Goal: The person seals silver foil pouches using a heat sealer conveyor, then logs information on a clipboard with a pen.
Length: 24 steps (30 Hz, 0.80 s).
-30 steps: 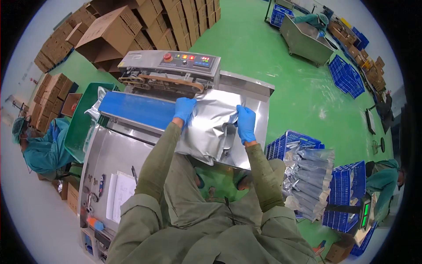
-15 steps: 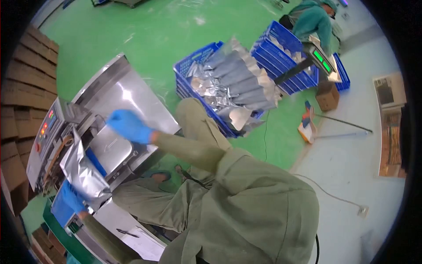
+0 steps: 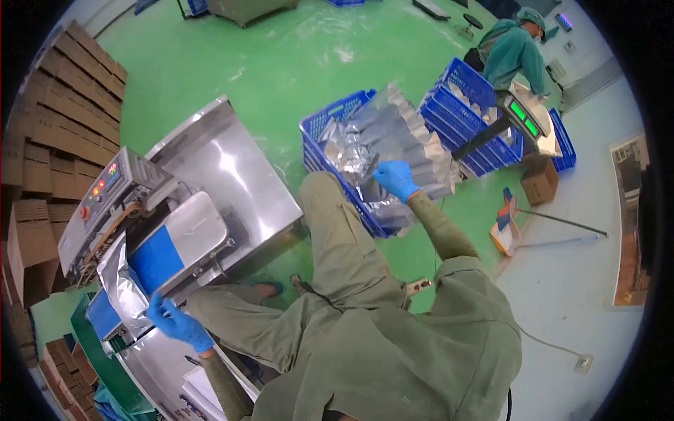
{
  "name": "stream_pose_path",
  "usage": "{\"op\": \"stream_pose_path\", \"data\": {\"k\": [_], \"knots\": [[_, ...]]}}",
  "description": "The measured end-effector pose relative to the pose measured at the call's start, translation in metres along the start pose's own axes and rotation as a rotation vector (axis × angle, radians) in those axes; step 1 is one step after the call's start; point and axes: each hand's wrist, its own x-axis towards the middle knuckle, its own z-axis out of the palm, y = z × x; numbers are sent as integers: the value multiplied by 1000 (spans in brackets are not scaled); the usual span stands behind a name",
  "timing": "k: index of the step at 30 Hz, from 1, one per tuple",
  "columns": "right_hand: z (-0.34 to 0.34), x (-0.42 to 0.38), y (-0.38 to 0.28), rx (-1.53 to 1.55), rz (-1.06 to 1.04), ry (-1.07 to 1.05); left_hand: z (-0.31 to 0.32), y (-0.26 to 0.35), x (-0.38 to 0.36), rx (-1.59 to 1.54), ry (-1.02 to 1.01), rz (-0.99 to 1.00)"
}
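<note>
My right hand (image 3: 396, 179), in a blue glove, is closed on the edge of a silver pouch (image 3: 370, 167) at the near side of a blue crate (image 3: 319, 151) full of such pouches. My left hand (image 3: 175, 324), also gloved, has its fingers apart beside another silver pouch (image 3: 126, 284), which lies on the blue belt (image 3: 156, 261) of a sealing machine (image 3: 105, 189). The machine's panel shows red lit digits.
Stacked cartons (image 3: 70, 105) line the left side. A steel table (image 3: 232, 168) adjoins the machine. More blue crates (image 3: 467, 119), a scale display (image 3: 523, 118) and a co-worker in green (image 3: 512, 56) are at the upper right.
My right hand has moved from above the steel table rightward to the crate and closed on a pouch. My left hand has come off the pouch at the machine and moved right. The view has shifted.
</note>
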Motion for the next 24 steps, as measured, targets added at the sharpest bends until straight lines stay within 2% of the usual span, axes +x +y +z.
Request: {"op": "stream_pose_path", "data": {"k": [2, 4, 7, 9, 12, 16, 18, 19, 22, 24], "knots": [[-83, 35, -42, 82, -196, 25, 30, 17, -16, -120, -50, 76], [-160, 58, -94, 118, -388, 39, 62, 55, -30, -214, -244, 112], [-253, 76, -184, 162, -669, 95, 113, 119, -30, -213, -542, 286], [-295, 77, -246, 215, -876, 119, 139, 155, -11, -254, -498, 421], [-311, 74, -328, 333, -1144, 196, 146, 152, 29, -410, -509, 333], [-279, 86, -390, 574, -1225, 236, 99, 67, 82, -152, -601, 288], [-246, 90, -401, 754, -1141, 361, 86, 39, 93, -120, -593, 222], [-229, 90, -402, 844, -1083, 408, 82, 24, 90, -150, -560, 167], [-188, 92, -397, 1193, -514, 554, 78, -13, 76, -261, -478, 0], [-164, 93, -413, 1191, -520, 299, 71, -15, 64, -322, -509, -59]]}}
